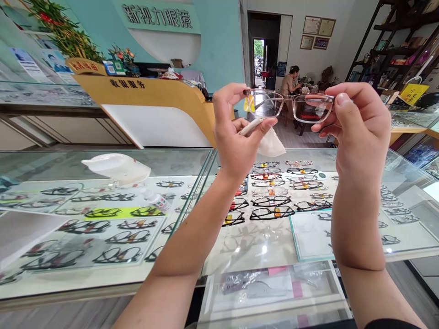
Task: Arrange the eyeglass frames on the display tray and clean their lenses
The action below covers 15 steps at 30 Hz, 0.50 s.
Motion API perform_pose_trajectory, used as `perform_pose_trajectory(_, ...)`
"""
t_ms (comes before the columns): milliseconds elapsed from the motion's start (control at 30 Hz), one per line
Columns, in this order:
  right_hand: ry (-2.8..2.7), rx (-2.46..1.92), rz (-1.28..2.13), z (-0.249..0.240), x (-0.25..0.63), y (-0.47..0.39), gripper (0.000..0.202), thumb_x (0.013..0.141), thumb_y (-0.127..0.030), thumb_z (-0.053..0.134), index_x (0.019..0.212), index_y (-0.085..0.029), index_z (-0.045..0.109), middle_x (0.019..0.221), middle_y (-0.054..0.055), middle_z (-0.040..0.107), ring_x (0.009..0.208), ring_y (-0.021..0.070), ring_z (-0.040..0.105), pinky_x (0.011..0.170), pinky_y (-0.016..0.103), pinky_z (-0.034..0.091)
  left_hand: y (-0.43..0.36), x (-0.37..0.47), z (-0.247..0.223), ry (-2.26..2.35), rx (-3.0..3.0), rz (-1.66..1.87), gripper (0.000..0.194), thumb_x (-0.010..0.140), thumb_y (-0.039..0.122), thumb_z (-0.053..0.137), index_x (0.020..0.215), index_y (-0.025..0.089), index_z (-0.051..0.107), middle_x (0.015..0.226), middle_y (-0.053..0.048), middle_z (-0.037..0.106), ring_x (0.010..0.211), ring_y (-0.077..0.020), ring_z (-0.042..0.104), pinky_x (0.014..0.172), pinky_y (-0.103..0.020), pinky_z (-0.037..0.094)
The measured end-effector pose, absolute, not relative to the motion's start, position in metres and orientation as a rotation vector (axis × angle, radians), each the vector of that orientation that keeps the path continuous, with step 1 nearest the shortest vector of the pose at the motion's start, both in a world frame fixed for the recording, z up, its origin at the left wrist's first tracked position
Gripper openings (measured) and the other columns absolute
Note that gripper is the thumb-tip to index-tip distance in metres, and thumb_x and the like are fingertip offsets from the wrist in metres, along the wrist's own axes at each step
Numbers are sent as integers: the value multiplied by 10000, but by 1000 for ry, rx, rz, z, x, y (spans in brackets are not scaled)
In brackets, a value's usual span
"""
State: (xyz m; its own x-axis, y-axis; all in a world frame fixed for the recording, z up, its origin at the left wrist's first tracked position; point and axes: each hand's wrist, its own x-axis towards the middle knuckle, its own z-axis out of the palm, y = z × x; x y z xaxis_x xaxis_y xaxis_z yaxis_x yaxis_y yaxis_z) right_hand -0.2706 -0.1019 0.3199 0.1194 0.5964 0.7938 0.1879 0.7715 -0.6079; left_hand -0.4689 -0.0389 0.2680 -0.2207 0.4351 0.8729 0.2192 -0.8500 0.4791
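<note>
Raised in front of me is a pair of eyeglasses (288, 97) with a clear, pinkish frame; a small yellow tag shows at its left lens and red lettering on its right lens. My left hand (236, 130) grips the left end of the frame between its fingers. A pale cleaning cloth (272, 142) is also tucked in that hand and hangs below the lens. On the other side, my right hand (360, 116) pinches the right end of the frame between thumb and fingers. Both hands are well above the glass counter.
Under the glass counter (247, 249) lie rows of eyeglasses (272, 212). A white scoop-shaped tray (116, 167) and a small white bottle (159, 201) are to the left. Behind stands a yellow-and-white cashier desk (151, 107). A seated person (291, 82) is at the back.
</note>
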Motion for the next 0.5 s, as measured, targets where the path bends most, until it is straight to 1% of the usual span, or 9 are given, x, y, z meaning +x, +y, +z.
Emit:
perform_pose_trajectory(133, -1460, -668, 349, 319, -271, -101, 183, 1071, -353, 595, 970, -270, 724, 966, -46, 814, 611, 97, 673, 594, 296, 509, -38, -467, 267, 791, 1852, 2176, 722, 787, 738, 855, 1372, 438, 558, 1461, -93, 619, 1462, -339, 541, 768, -369, 655)
perform_pose_trajectory(267, -1446, -657, 367, 320, -272, -102, 186, 1066, -367, 619, 956, -264, 728, 955, -38, 818, 606, 89, 674, 557, 267, 489, -37, -467, 266, 786, 1862, 2200, 679, 799, 731, 850, 1341, 434, 567, 1447, -91, 631, 1426, -327, 571, 747, -352, 650)
perform_pose_trajectory(367, -1455, -668, 392, 321, -271, -102, 186, 1065, -376, 618, 959, -266, 723, 965, -44, 827, 613, 83, 683, 560, 256, 512, -38, -466, 266, 784, 1858, 2194, 667, 802, 724, 852, 1334, 436, 571, 1466, -87, 622, 1408, -323, 586, 748, -345, 657)
perform_pose_trajectory(500, -1442, -701, 422, 320, -269, -98, 230, 1058, -469, 610, 964, -277, 696, 1038, -34, 834, 662, 116, 718, 594, 287, 556, -45, -466, 270, 697, 1835, 2158, 684, 802, 739, 848, 1341, 436, 555, 1438, -79, 638, 1341, -319, 652, 786, -365, 680)
